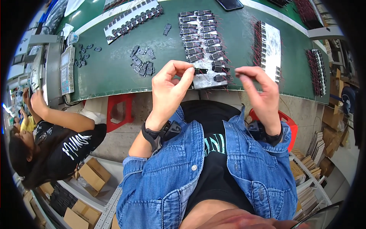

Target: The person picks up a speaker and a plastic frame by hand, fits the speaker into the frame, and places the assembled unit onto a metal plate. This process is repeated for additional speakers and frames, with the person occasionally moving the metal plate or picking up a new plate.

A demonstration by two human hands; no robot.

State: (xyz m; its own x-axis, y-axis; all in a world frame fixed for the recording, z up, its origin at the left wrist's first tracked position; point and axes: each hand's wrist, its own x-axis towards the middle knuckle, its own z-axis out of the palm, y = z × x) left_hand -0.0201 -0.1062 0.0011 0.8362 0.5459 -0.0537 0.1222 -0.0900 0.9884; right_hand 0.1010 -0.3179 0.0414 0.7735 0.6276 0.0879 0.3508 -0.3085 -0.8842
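My left hand (pixel 169 86) pinches a small black rectangular module (pixel 200 71) between thumb and index finger, over the near left part of a whitish board (pixel 207 81). Two columns of similar black modules (pixel 210 36) with thin red wires lie along that board. To the right of it, my right hand (pixel 261 91) is raised, thumb and index fingertips brought close together. A tiny dark speck shows at those fingertips, too small to name. Both wrists wear black bands.
Loose black parts (pixel 143 68) lie on the green table (pixel 114 76), left of the board. Other loaded boards (pixel 270 49) stand to the right and far left. A phone (pixel 230 4) lies at the back. A keypad device (pixel 67 70) and a co-worker's arm (pixel 65 116) are at left.
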